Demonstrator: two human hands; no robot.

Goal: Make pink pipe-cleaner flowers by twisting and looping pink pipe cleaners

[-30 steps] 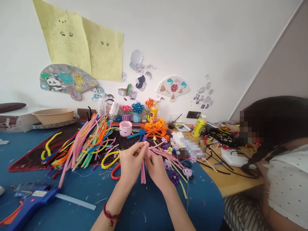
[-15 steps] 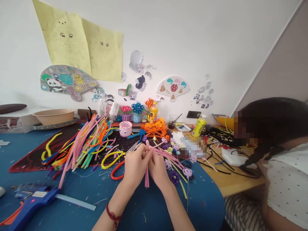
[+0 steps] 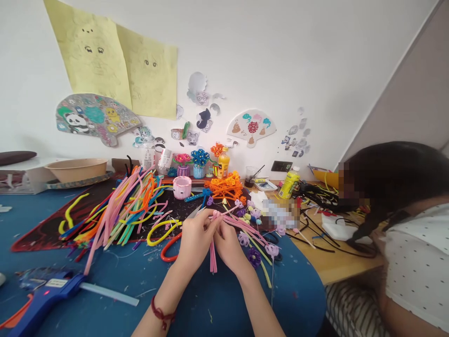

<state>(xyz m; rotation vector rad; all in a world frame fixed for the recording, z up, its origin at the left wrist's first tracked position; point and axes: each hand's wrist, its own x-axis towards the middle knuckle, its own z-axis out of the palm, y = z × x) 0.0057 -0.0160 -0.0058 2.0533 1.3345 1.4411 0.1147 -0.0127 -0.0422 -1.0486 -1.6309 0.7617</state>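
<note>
My left hand (image 3: 196,236) and my right hand (image 3: 228,245) meet over the table's front part, fingers closed on a small bunch of pink pipe cleaners (image 3: 213,261). A looped pink top shows above my fingertips, and several ends hang below. How each finger grips is partly hidden. Beside my left hand lie scissors with red and yellow handles (image 3: 169,252), their blades partly covered by the hand. More pink pipe cleaners (image 3: 242,223) spread out behind my right hand, among lilac pipe-cleaner flowers (image 3: 271,249) and a dark purple one (image 3: 254,257).
At the left lies a large pile of coloured pipe cleaners (image 3: 119,206), with a blue glue gun (image 3: 52,292) in front. A pink pot (image 3: 182,187) and orange pipe-cleaner pieces (image 3: 226,186) stand farther back. To the right, a person (image 3: 417,252) leans over a wooden table (image 3: 326,267).
The looped pink top shows more clearly above my fingertips, and the hands have shifted only slightly. The whole view has moved a little; other things lie as before.
</note>
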